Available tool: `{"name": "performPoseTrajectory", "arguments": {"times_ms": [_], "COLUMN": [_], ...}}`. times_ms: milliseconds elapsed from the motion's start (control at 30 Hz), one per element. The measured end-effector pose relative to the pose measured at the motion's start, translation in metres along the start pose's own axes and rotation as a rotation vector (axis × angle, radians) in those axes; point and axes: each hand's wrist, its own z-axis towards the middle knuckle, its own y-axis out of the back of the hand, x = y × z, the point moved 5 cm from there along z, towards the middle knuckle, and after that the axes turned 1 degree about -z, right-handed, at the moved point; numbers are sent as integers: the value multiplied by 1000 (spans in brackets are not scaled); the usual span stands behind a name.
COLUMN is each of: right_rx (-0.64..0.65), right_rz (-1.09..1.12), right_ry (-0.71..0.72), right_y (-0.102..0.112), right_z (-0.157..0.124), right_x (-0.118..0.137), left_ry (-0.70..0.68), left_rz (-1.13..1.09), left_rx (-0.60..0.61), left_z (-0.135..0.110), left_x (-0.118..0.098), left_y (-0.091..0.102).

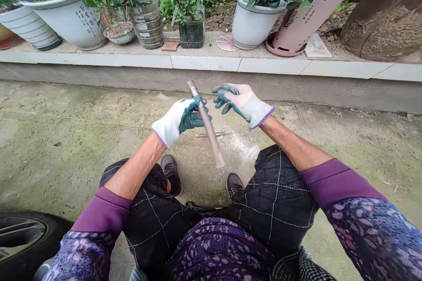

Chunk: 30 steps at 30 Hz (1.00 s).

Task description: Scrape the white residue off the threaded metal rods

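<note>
My left hand (180, 118), in a white glove with a dark green palm, is closed round a long brownish stick (207, 127) near its upper end. The stick slants from the top left down toward my knees, its lower end blurred. My right hand (240, 102), gloved the same way, hovers just right of the stick's top with fingers apart and curled, holding nothing. I am seated, both feet on the concrete below.
A thin rod (211, 134) lies on the concrete ground (66, 140) with pale dust beside it. A raised tiled ledge (204, 62) ahead carries several potted plants, among them a white pot (252, 26) and a black pot (191, 33). A tyre (23, 239) sits at my lower left.
</note>
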Motion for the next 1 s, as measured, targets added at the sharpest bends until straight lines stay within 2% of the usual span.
{"name": "performPoseTrajectory", "arguments": {"times_ms": [100, 167, 300, 367, 433, 533, 633, 800, 867, 933, 1000], "right_rx": [-65, -11, 236, 308, 313, 234, 177, 150, 164, 186, 198], "right_rz": [84, 131, 227, 247, 207, 75, -58, -216, -260, -309, -362], "right_ry": [41, 70, 29, -18, -42, -69, -94, -65, -24, 20, 61], "right_y": [2, -4, -21, -26, -26, -22, -19, -16, -16, -15, -13], "right_z": [8, 9, 1, -3, -6, -10, -17, -26, -28, -30, -29], "right_x": [2, 6, 12, 13, 14, 15, 16, 19, 19, 20, 21], "left_ry": [131, 167, 145, 125, 94, 80, 47, -211, -253, -185, -65], "left_rz": [-3, 3, 25, 80, 172, 342, 622, 1250, 1544, 1810, 1971], "left_rx": [176, 239, 266, 297, 307, 271, 127, -209, -303, -286, -142], "left_z": [-12, -16, -17, -19, -23, -32, -36, -24, -16, -9, -4], "left_x": [9, 14, 15, 11, 4, -3, -7, -23, -28, -24, -12], "left_y": [-10, -15, -17, -15, -11, -6, -1, 10, 16, 20, 19]}}
